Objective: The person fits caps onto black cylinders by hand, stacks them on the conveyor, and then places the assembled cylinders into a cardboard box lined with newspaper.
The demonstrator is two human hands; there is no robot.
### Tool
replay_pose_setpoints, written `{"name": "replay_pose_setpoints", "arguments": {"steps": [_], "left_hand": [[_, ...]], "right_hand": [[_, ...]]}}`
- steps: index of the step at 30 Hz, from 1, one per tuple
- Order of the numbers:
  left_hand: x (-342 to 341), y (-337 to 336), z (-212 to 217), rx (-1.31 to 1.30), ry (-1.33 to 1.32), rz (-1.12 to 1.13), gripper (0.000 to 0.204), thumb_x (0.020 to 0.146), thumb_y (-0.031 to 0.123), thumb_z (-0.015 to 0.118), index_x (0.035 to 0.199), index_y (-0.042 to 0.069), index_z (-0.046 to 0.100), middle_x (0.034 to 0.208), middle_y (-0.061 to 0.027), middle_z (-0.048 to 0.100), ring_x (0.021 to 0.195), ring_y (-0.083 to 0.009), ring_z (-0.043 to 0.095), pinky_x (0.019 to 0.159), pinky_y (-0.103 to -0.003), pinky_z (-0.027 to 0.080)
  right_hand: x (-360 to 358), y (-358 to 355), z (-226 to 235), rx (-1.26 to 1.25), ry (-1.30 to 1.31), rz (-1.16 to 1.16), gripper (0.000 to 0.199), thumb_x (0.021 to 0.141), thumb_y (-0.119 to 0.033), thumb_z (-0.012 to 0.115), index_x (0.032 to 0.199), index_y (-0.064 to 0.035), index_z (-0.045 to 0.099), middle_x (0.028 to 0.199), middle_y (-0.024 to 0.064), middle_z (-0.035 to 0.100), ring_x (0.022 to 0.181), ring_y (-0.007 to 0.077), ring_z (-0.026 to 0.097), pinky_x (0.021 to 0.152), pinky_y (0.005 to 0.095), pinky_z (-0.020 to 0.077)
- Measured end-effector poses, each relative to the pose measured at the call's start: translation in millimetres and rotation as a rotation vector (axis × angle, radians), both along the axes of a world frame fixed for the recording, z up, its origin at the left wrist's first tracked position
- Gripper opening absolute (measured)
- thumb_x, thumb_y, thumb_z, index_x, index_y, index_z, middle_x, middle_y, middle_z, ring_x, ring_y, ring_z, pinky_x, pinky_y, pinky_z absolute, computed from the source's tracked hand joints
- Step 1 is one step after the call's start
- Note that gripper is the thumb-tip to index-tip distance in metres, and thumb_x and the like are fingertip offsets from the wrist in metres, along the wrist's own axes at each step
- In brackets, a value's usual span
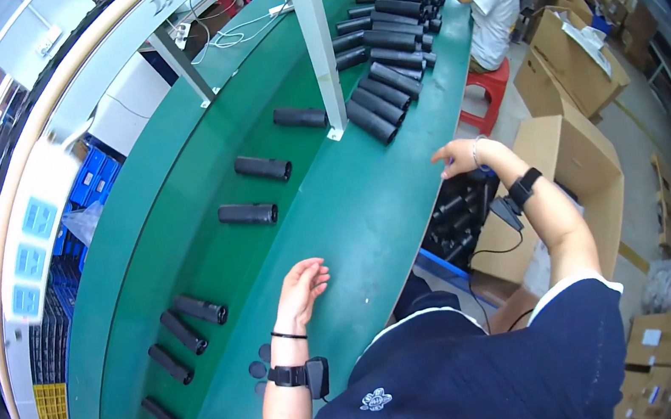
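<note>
I find the left hand [304,289] loosely curled and the right hand [457,158] half-open, both apparently empty. Black tubes [372,121] lie ahead on the green surface [364,231]. I judge them light, stiff, slightly slippery: grip mid-length.

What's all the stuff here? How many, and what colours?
Bench: one, green, centre
Loose tubes: seven, black, green strip beside bench
Piled tubes: many, black, upper bench
Post: one, pale, beside piled tubes
Discs: several, dark, lower bench
Dark parts: many, black, beyond bench's right edge
Cardboard boxes: several, brown, right side
Co-worker: one clear, white shirt, top right
Stool: one, red, below co-worker
Crates: several, blue, left side
Yellow crate: one, yellow, lower left
Left hand: one, bare, over bench
Right hand: one, bare, bench's right edge
</note>
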State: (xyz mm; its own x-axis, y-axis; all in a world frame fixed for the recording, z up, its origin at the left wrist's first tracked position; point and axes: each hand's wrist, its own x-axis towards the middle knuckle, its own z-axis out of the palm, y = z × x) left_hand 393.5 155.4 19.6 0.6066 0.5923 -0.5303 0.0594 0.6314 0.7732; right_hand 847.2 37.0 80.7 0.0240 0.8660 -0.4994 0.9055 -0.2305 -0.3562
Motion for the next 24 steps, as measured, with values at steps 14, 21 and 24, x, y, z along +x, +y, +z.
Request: {"name": "replay_pose_setpoints", "arguments": {"steps": [14,21,24], "left_hand": [[304,95,-49,-0.187,0.113,-0.171,0.029,0.092,0.019,0.057,0.116,0.003,0.051,0.102,-0.0100,0.059,0.087,-0.0197,0.060,0.077,-0.032,0.054],[384,121,-87,-0.206,0.236,0.036,0.084,0.092,0.024,0.056,0.148,0.009,-0.005,0.142,-0.0226,0.030,0.106,-0.0360,0.055,0.088,-0.042,0.050],[408,126,-90,-0.130,0.186,-0.073,0.074,0.092,0.016,0.054,0.147,0.013,0.004,0.137,-0.0224,0.038,0.106,-0.0418,0.055,0.088,-0.051,0.046]], "right_hand": [[162,214,-106,0.375,-0.362,-0.631,0.071,0.081,-0.035,0.067,0.141,-0.0143,0.034,0.135,0.0085,0.045,0.124,0.0287,0.042,0.099,0.0486,0.0351],[188,210,-138,0.660,-0.419,-0.387,0.062,0.080,-0.023,0.066,0.134,-0.0042,0.041,0.116,0.0166,0.050,0.108,0.0326,0.051,0.094,0.0433,0.0395],[211,185,-120,0.771,-0.332,-0.384,0.060,0.079,-0.020,0.067,0.131,-0.0016,0.041,0.108,0.0175,0.050,0.099,0.0349,0.051,0.085,0.0413,0.0464]]}}
